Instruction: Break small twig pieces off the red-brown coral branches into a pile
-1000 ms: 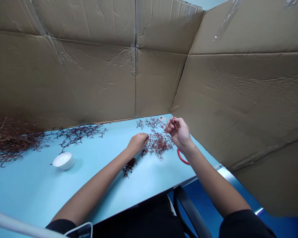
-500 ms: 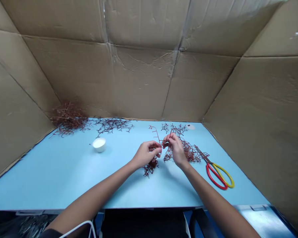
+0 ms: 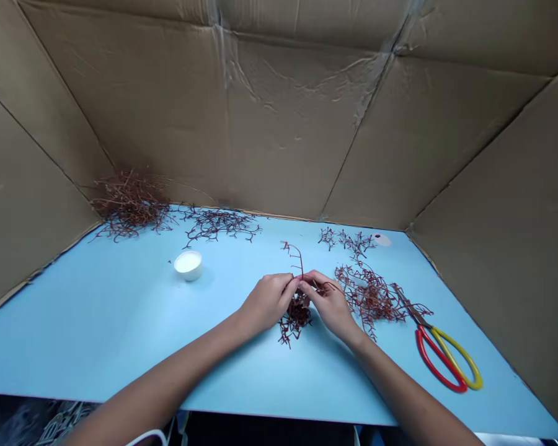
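My left hand [image 3: 268, 301] is closed in a pinch on a thin reddish-brown branched twig [image 3: 301, 257], whose curved tip rises above the fingers. My right hand [image 3: 330, 303] meets it, thumb and fingertips pinching at the same spot; a bit of twig sticks out over its knuckles. Below both hands a small dark-red clump of twigs [image 3: 294, 322] lies on or just over the blue table; whether it hangs from the fingers I cannot tell. To the right of my right hand spreads a loose pile of reddish twig pieces [image 3: 374, 297].
Scissors [image 3: 441, 359] with red and yellow handles lie at the right. A small white cup [image 3: 188, 265] stands left of centre. Dark twigs [image 3: 218, 223] and a big tangled heap [image 3: 132, 201] lie at the back left. Cardboard walls [image 3: 279, 136] enclose the blue table [image 3: 121, 322].
My hands have come together, the right hand moving left and down from above the twig pile to join the left at the twig. The view has tilted down and closer.
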### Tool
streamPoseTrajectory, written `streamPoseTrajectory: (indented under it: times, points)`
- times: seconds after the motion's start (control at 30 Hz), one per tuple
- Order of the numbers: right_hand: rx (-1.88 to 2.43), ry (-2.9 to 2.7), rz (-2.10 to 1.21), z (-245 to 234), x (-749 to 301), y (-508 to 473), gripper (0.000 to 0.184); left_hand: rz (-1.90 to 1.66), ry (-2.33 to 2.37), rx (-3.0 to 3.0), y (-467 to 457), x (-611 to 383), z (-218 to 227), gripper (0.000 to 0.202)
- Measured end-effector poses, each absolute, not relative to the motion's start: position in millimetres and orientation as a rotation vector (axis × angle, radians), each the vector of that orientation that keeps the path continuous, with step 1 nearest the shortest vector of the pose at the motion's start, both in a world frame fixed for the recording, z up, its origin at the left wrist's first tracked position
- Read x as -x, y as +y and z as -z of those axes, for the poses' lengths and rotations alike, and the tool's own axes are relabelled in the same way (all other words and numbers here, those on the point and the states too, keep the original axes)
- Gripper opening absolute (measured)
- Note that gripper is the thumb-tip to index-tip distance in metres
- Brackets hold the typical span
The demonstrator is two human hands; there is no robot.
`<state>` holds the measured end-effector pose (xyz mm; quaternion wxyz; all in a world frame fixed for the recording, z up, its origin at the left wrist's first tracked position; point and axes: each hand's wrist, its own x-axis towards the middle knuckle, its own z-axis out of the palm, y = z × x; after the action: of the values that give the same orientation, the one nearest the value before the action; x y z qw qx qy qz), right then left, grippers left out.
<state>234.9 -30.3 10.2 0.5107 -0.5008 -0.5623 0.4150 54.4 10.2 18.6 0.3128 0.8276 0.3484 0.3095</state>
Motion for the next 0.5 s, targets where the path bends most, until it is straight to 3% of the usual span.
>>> streamPoseTrajectory:
  times: [0.2, 0.5]
  points:
    - [1.227, -1.311, -1.035, -1.3, -224.8, -44.8, 0.038, -0.845, 1.009, -2.241, 1.4, -52.8, -13.6, 0.02]
    - [1.223, -1.318, -1.121, -4.6, -235.5, -50.0, 0.045, -0.816, 0.837, -2.029, 0.3, -59.5, -10.8, 0.04]
